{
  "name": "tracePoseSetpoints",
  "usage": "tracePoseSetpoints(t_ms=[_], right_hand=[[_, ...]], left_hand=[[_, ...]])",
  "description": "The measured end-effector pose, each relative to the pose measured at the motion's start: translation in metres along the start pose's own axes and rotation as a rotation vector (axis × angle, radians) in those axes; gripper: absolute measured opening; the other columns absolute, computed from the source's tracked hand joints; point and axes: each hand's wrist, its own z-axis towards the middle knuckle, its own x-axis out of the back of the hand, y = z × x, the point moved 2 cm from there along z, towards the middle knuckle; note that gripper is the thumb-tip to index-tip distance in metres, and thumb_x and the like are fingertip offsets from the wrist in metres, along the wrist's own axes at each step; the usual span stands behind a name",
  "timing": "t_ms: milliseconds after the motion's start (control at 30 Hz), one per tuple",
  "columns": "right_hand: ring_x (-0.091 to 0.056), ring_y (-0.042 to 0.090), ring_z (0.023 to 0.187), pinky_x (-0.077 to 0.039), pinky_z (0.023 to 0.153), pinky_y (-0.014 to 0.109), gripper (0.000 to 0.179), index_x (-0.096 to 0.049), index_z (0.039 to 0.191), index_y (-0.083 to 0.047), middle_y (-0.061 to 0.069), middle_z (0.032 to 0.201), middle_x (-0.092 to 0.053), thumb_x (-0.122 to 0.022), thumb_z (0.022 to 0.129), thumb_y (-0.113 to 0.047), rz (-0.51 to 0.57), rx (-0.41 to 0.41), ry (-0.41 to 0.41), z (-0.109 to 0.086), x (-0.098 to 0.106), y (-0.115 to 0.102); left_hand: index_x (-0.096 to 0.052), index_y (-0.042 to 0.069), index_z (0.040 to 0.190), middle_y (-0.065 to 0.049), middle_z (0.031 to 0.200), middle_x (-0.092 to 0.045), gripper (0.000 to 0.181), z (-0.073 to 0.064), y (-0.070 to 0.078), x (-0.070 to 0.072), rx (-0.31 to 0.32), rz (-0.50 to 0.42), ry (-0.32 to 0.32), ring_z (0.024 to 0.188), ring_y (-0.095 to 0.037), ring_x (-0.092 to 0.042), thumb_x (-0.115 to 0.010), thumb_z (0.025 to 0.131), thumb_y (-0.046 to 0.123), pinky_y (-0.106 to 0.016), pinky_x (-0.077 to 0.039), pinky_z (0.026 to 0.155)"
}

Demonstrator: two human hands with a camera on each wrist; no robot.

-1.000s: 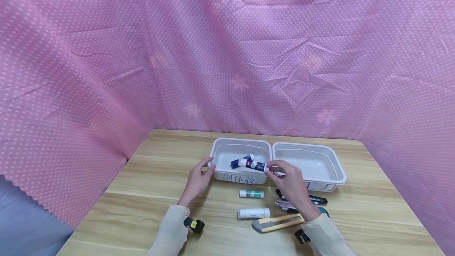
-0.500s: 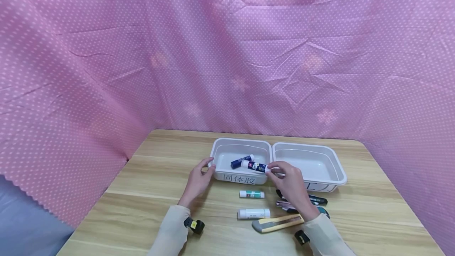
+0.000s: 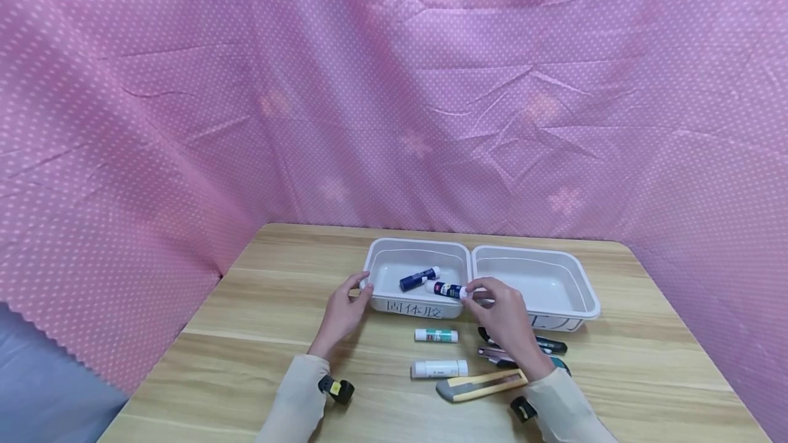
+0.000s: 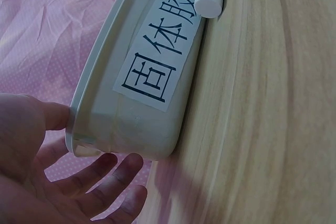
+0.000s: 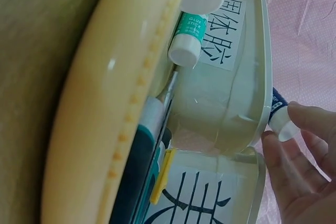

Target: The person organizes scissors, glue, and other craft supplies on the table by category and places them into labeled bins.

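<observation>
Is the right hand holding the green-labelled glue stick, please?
No, the right hand pinches a navy-labelled glue stick, while the green-labelled glue stick lies on the table.

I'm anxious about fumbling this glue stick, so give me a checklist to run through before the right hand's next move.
1. Right hand has the navy glue stick by its white end: ok.
2. Left hand touches the left bin at its left end: ok.
3. Bin label reads 固体胶 (solid glue), matching the stick: ok.
4. Held stick clear of the bin's front rim: cannot tell; its gripped end is right by the rim.
5. Landing spot leaves room beside the other navy glue stick lying inside: ok.
6. All glue sticks off the table: not ok; the green-and-white glue stick lies there.
</observation>
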Motion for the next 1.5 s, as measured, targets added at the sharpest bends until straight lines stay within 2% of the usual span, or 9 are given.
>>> tracePoseSetpoints(t_ms=[300,533,667,867,1000,1100,1267,1367,1500], right_hand=[[-0.072,0.024,0.099,-0.063,0.076,0.03,0.022,-0.074,0.106,-0.009,0.006,0.107,-0.074,-0.082,0.085,-0.005,0.018,0.034,0.011,0.002,0.002,0.002],[-0.073,0.021,0.091,-0.062,0.072,0.028,0.024,-0.074,0.108,-0.011,0.006,0.106,-0.075,-0.083,0.085,-0.009,-0.019,0.039,-0.002,0.003,0.005,0.001],[-0.072,0.019,0.085,-0.062,0.071,0.029,0.027,-0.074,0.11,-0.011,0.007,0.104,-0.076,-0.083,0.085,-0.009,-0.027,0.079,-0.043,0.001,0.005,-0.004],[-0.071,0.014,0.084,-0.062,0.074,0.033,0.033,-0.073,0.116,-0.01,0.004,0.104,-0.076,-0.084,0.085,-0.011,-0.066,0.249,-0.158,-0.004,-0.002,-0.013],[-0.071,0.014,0.096,-0.061,0.085,0.036,0.034,-0.073,0.119,-0.013,0.0,0.114,-0.075,-0.083,0.087,-0.019,-0.183,0.33,-0.262,-0.009,-0.01,-0.016],[-0.07,0.015,0.106,-0.059,0.092,0.039,0.031,-0.074,0.118,-0.017,-0.002,0.117,-0.075,-0.081,0.089,-0.024,-0.259,0.363,-0.338,-0.012,-0.016,-0.016],[-0.068,0.018,0.111,-0.057,0.095,0.042,0.022,-0.076,0.113,-0.017,-0.001,0.12,-0.073,-0.076,0.093,-0.026,-0.312,0.385,-0.478,-0.017,-0.023,-0.011],[-0.066,0.022,0.114,-0.056,0.097,0.045,0.017,-0.078,0.108,-0.017,0.002,0.121,-0.072,-0.074,0.095,-0.027,-0.317,0.367,-0.551,-0.02,-0.024,-0.008],[-0.065,0.025,0.116,-0.054,0.099,0.048,0.013,-0.08,0.102,-0.017,0.005,0.121,-0.073,-0.071,0.097,-0.025,-0.295,0.367,-0.599,-0.021,-0.023,-0.006]], left_hand=[[-0.055,0.012,0.146,-0.024,0.138,-0.059,0.044,0.001,-0.002,-0.001,0.004,0.005,0.007,0.101,-0.03,-0.07,-0.059,0.104,0.026,-0.042,-0.06,0.087],[-0.055,0.013,0.146,-0.024,0.139,-0.058,0.044,0.001,0.0,0.0,0.003,0.009,0.005,0.1,-0.029,-0.069,-0.059,0.105,0.027,-0.041,-0.059,0.087],[-0.056,0.014,0.146,-0.024,0.138,-0.059,0.044,0.001,0.0,0.0,0.001,0.009,0.005,0.099,-0.028,-0.069,-0.059,0.104,0.027,-0.04,-0.059,0.086],[-0.055,0.013,0.147,-0.024,0.139,-0.058,0.045,0.002,-0.001,0.0,0.003,0.012,0.002,0.099,-0.028,-0.069,-0.059,0.105,0.027,-0.04,-0.059,0.086],[-0.055,0.013,0.147,-0.024,0.139,-0.058,0.044,0.002,-0.002,-0.001,0.001,0.017,0.005,0.098,-0.027,-0.068,-0.059,0.104,0.027,-0.04,-0.059,0.086],[-0.055,0.013,0.147,-0.023,0.139,-0.058,0.045,0.002,-0.002,-0.001,-0.001,0.02,0.004,0.097,-0.026,-0.068,-0.059,0.104,0.027,-0.04,-0.059,0.085],[-0.055,0.015,0.147,-0.022,0.14,-0.058,0.045,0.002,-0.003,-0.001,0.004,0.027,-0.004,0.099,-0.027,-0.068,-0.058,0.105,0.029,-0.041,-0.059,0.087],[-0.055,0.017,0.147,-0.021,0.14,-0.058,0.045,0.002,-0.003,-0.001,0.013,0.024,-0.003,0.1,-0.027,-0.068,-0.058,0.105,0.03,-0.041,-0.059,0.087],[-0.055,0.017,0.147,-0.021,0.14,-0.058,0.045,0.002,-0.003,-0.001,0.007,0.026,-0.004,0.099,-0.026,-0.067,-0.058,0.105,0.03,-0.039,-0.059,0.084]])
